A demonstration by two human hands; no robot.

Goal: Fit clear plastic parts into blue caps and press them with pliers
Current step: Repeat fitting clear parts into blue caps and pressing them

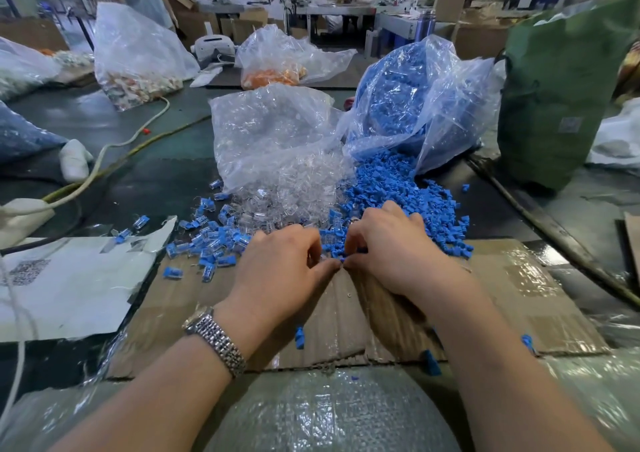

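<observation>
Cluttered bench (104, 181), cardboard (502, 295) up front, left hand (280, 264) and right hand (388, 243) meeting, fingers pinching a blue cap (341, 253) beside the cap pile (408, 188)

No words, brand names or numbers can be read anywhere in this view. Two square printed code patches appear — one on the white sheet (69, 285) lying at the left, one on the green sack (561, 81) standing at the right — but both are too blurred to make out.

Clear parts (287, 202) left of caps (398, 188)
</observation>
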